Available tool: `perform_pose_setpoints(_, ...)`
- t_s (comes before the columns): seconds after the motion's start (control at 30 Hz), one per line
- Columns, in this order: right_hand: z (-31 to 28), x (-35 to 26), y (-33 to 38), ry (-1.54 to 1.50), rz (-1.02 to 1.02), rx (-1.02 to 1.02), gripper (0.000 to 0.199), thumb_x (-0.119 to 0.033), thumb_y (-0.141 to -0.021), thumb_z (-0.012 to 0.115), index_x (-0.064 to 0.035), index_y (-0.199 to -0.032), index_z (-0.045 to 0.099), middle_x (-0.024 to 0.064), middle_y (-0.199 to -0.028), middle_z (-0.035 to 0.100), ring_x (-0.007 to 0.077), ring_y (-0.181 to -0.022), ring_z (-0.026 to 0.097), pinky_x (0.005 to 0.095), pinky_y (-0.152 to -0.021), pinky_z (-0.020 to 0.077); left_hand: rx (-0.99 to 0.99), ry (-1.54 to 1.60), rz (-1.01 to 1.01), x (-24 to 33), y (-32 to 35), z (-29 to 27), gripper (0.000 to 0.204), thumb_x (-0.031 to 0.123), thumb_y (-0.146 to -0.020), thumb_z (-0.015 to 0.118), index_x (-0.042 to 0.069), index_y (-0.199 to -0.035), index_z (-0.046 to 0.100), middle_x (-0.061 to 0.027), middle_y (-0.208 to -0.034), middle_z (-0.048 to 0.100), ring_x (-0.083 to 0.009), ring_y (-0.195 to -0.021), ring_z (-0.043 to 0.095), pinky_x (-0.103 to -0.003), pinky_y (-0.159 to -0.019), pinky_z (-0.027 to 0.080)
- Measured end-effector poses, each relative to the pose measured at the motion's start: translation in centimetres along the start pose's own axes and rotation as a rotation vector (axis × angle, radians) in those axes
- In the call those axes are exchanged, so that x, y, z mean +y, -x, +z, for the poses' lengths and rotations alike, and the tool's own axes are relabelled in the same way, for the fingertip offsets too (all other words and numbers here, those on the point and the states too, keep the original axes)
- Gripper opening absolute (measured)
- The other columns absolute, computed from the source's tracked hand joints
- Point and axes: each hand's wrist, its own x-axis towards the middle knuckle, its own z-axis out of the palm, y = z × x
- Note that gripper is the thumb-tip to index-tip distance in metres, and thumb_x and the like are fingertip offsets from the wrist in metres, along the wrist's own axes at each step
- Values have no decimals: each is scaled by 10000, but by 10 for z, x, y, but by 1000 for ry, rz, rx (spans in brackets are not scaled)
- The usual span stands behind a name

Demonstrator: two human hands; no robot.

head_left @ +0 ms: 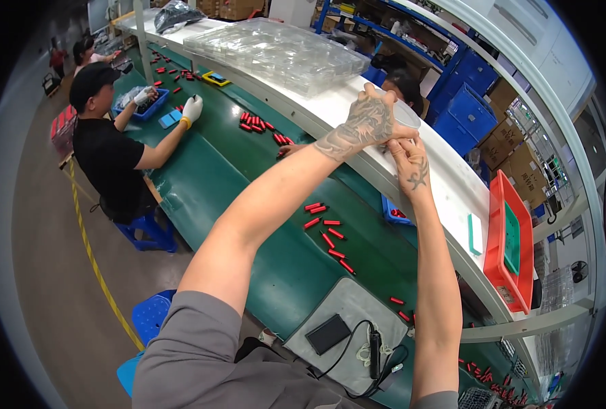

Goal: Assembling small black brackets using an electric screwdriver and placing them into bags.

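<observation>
Both my arms reach up over the white shelf above the green bench. My left hand [374, 116] is closed around a clear, round-edged thing [408, 114], perhaps a roll of tape; its kind is not plain. Just below it my right hand [411, 163] pinches with thumb and fingers close to the left hand. What lies between those fingertips is hidden. Beside my left hand, on the shelf [446, 174], rests a stack of clear plastic trays [276, 51].
Red cylindrical pieces [327, 238] lie scattered on the green bench [276, 286]. A grey mat [344, 307] holds a black flat device [328, 334] and cables. An orange-red bin [511, 238] sits at the shelf's right end. A gloved co-worker [109, 146] sits at left.
</observation>
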Motion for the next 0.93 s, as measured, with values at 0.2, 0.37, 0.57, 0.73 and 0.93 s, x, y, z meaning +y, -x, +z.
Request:
perform_pose_setpoints(0.2,-8,-2,0,-39,56,-38,308,-331,-1001,580,-87,-1067,757,217,-1365,525,376,-1363,379,410,-1096,329,-84,140,-1,-18,-26,-4,970,723,-585,769,64,-1284,636,-271,-1250,577,-412,-1133,579,-481,-964,494)
perform_pose_setpoints(0.37,-31,5,2,-284,37,-116,358,-348,-1021,554,-50,-1064,748,111,-1247,609,307,-1277,458,377,-1071,329,-375,209,298,-29,-40,-27,1019,731,-548,760,17,-1263,632,-226,-1208,630,-429,-1053,581,-467,-943,496)
perform_pose_setpoints(0.57,-31,10,-1,-175,49,-123,366,-359,-1016,550,-54,-1054,750,137,-1287,600,308,-1312,436,373,-1088,325,-378,195,137,-8,-45,-15,1047,724,-559,779,12,-1305,598,-192,-1267,616,-382,-1142,573,-461,-988,469)
perform_pose_setpoints(0.73,-33,9,-2,-51,24,-86,360,-359,-1014,542,-72,-1039,758,163,-1320,591,312,-1317,436,374,-1088,338,-146,80,-108,35,-53,9,1017,702,-610,791,25,-1339,579,-191,-1299,608,-327,-1181,586,-412,-1006,461)
perform_pose_setpoints(0.93,-65,-17,3,-89,165,205,362,-417,-973,597,-111,-1074,761,176,-1373,564,320,-1406,373,387,-1229,196,-15,791,-108,-32,-60,1,796,584,-735,792,93,-1335,614,-159,-1320,588,-287,-1208,576,-384,-1080,397)
